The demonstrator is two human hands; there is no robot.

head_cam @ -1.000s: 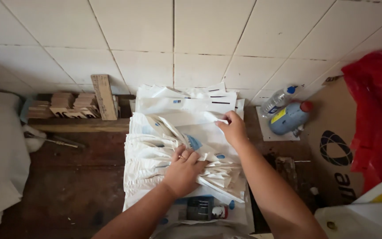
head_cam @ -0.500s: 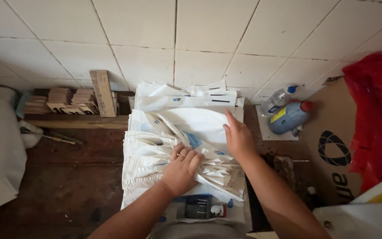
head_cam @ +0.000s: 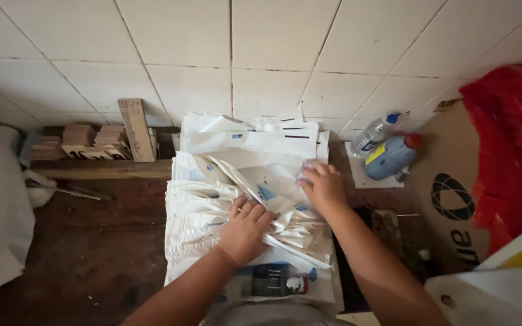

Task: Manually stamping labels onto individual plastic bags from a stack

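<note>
Our left hand [head_cam: 246,232] presses flat, grip open, on the white paper bags [head_cam: 212,217]; right hand [head_cam: 321,187] w/ fingers spread on top bag [head_cam: 273,175], holding nothing.

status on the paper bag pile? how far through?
Done: a fanned row of folded white paper bags lies overlapped on the stack. In hand: the left hand presses that fan down while the right hand lies flat on the top bag. Left: more flat bags sit behind by the tiled wall; how many, I cannot tell.
</note>
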